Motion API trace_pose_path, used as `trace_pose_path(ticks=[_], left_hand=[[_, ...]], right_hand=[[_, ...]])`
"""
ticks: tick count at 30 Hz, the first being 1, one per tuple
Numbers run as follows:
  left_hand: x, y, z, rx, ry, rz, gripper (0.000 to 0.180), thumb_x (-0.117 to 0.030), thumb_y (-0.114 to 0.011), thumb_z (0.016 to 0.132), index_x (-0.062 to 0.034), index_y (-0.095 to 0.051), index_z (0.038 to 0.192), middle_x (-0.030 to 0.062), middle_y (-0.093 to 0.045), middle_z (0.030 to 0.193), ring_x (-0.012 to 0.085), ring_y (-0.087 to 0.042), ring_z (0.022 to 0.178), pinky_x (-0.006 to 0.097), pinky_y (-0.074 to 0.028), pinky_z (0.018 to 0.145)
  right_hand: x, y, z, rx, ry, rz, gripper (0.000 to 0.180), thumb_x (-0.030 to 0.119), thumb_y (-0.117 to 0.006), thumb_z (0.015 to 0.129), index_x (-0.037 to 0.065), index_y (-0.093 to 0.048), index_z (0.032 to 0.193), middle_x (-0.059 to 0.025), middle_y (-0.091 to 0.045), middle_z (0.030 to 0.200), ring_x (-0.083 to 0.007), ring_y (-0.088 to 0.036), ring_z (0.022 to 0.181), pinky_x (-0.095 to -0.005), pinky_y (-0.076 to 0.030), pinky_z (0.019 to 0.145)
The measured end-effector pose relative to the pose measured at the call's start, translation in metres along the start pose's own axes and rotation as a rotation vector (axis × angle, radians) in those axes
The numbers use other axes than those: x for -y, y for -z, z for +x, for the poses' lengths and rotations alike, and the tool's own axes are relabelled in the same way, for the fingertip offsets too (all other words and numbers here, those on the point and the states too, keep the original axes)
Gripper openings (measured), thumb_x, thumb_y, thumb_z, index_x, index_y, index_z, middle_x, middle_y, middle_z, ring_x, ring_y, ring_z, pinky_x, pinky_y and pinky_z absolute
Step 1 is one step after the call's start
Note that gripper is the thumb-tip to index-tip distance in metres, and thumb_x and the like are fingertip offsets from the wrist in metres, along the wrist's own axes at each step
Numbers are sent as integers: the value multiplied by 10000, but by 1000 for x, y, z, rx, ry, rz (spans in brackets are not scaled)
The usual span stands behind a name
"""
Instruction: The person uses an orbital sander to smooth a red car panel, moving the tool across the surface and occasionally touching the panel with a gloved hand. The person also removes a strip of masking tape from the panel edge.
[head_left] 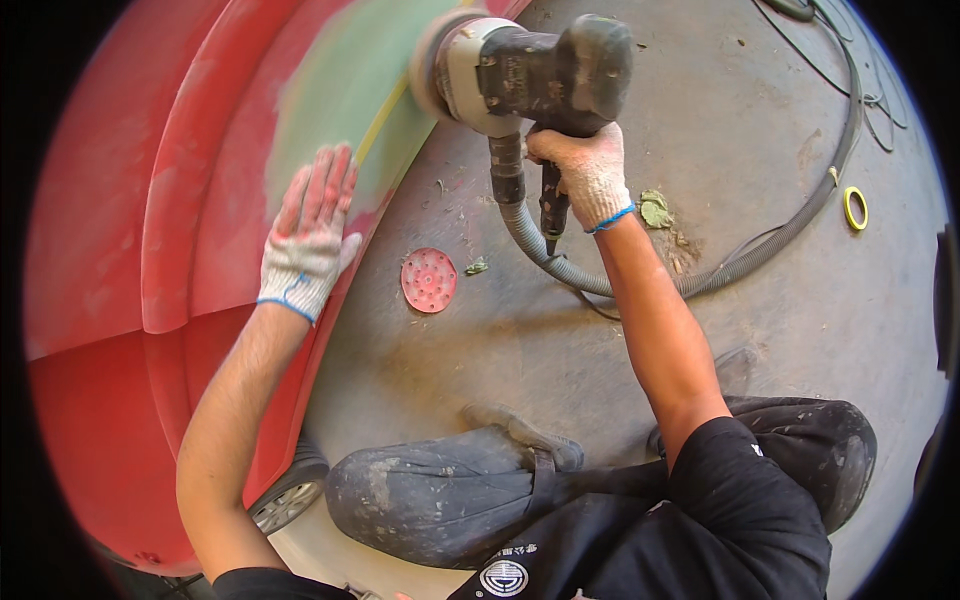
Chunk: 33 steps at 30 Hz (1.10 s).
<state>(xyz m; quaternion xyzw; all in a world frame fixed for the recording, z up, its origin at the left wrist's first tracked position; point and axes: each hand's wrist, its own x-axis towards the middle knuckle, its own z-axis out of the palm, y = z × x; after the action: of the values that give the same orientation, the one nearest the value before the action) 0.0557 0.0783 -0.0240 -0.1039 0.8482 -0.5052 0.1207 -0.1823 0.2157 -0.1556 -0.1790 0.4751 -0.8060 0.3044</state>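
Note:
My right hand, in a white knit glove, grips the handle of a dark electric sander. The sander's round pad, blurred, meets a pale green filler patch on a red car body panel. A yellow line crosses the patch near the pad. My left hand, gloved too and stained red at the fingers, lies flat with fingers stretched out on the panel just below the patch. From the sander, a grey ribbed hose runs away to the right.
On the concrete floor lie a red perforated sanding disc, crumpled green scraps and a yellow tape roll. Hose and thin cables curve across the right side. A car wheel shows beside my bent knee.

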Motion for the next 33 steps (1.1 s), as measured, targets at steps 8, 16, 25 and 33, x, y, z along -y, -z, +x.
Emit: trace_pose_path(ticks=[8, 16, 25, 33], left_hand=[[-1, -11, -83, 113, -7, -8, 880, -505, -651, 764, -67, -349, 1465, 76, -258, 1568, 222, -226, 1451, 350, -136, 1191], [-13, 8, -110, 90, 30, -362, 940, -297, -786, 646, 0, -353, 1426, 180, -334, 1507, 327, -324, 1395, 425, -274, 1130], [-28, 12, -107, 60, 24, -426, 956, -261, -789, 638, -20, -331, 1441, 175, -357, 1496, 337, -339, 1383, 432, -264, 1123], [-38, 13, -81, -15, -36, -522, 879, -211, -767, 618, -9, -394, 1388, 175, -409, 1440, 357, -393, 1329, 457, -343, 1070]], right_hand=[[-10, -40, -29, 106, 144, -141, 432, 81, -729, 683, 22, -598, 1090, -134, -689, 1004, -217, -665, 929, -320, -512, 846], [-35, -62, -76, 334, 327, -414, 599, 152, -762, 748, 85, -470, 1267, -94, -637, 1154, -222, -634, 1057, -319, -496, 917], [-4, -39, -14, 69, 286, -204, 350, 90, -676, 695, 5, -632, 1032, -142, -699, 986, -273, -676, 915, -344, -523, 828], [-4, -49, -18, 102, 410, -338, 418, 103, -706, 694, 31, -590, 1089, -139, -691, 1000, -260, -680, 909, -347, -532, 814]])
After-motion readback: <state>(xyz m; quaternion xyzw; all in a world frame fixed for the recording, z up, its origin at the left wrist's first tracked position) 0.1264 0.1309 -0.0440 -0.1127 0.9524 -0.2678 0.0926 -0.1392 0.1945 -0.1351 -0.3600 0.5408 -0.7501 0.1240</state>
